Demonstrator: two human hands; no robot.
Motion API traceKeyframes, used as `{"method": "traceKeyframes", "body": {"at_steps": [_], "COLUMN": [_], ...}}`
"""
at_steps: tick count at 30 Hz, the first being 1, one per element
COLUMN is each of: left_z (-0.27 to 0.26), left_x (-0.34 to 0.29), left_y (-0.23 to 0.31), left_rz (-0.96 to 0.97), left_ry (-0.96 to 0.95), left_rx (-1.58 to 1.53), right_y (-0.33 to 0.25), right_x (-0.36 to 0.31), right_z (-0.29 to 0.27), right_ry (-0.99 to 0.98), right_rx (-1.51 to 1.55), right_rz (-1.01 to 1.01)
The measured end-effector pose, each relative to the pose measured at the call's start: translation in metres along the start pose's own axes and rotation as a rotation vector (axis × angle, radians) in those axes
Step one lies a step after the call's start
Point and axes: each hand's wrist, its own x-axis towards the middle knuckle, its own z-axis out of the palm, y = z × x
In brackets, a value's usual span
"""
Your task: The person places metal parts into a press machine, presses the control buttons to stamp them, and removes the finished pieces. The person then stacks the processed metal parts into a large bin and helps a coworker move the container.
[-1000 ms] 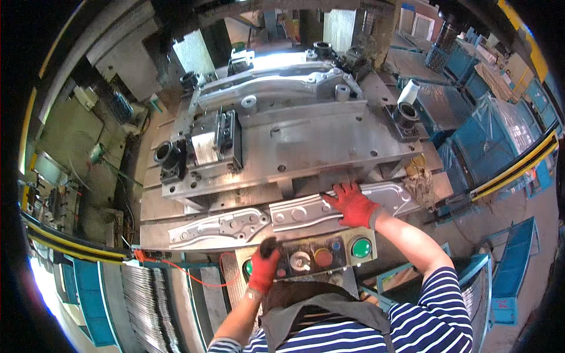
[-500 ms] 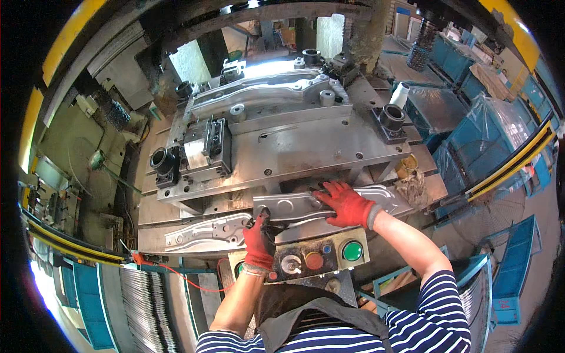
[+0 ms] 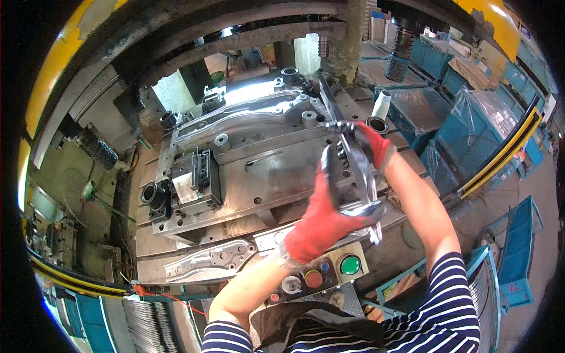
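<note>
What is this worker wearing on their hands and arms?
Both the left hand and the right hand wear red knit gloves with dark, grimy fingertips and pale grey cuffs. The forearms are uncovered; short sleeves with navy and white stripes end above the elbows.

stamped part (image 3: 353, 159): bare shiny metal | gloves (image 3: 318, 226): red knit cloth (dark palms) | die (image 3: 265, 170): dull steel

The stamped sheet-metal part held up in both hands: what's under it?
Under the lifted stamped sheet-metal part lies the grey steel die block; the red-gloved left hand and right hand cover some of it.
</note>
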Motion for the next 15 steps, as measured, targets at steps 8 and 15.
{"method": "traceKeyframes", "body": {"at_steps": [8, 15], "left_z": [0.046, -0.096], "left_x": [0.0, 0.089], "left_y": [-0.075, -0.055], "left_rz": [-0.096, 0.28], "left_ry": [0.114, 0.04], "left_rx": [0.474, 0.979], "right_y": [0.042, 0.045], "right_x": [0.05, 0.048], "right_z": [-0.021, -0.022], "right_ry": [0.011, 0.165], "right_rx": [-0.274, 0.124], "right_rz": [-0.321, -0.079]}}
